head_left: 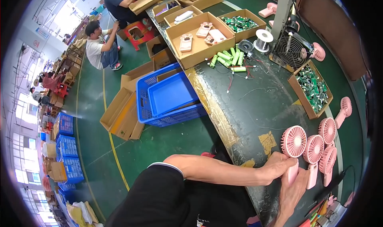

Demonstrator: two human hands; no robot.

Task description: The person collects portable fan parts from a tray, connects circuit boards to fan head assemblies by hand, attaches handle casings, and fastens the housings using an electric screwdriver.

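Observation:
A pink handheld fan (294,141) is between my hands at the near right of the workbench. My left hand (274,169) is closed round the fan's handle, just below its round grille. Lower down, my right hand (294,190) wraps the same handle from the right side. Part of the handle (293,173) shows between the hands; the rest is hidden by fingers. Right beside it are several more pink handheld fans, among them one fan (314,149) nearly touching the held one and another fan (328,130) behind it.
Green circuit boards fill a cardboard box (291,83) to the right. Green battery cells (227,58), a solder wire spool (263,40) and a soldering iron (290,35) are farther back. A larger cardboard box (179,53) holds pale pink casings. Blue crates (149,121) stand left of the bench; people work beyond.

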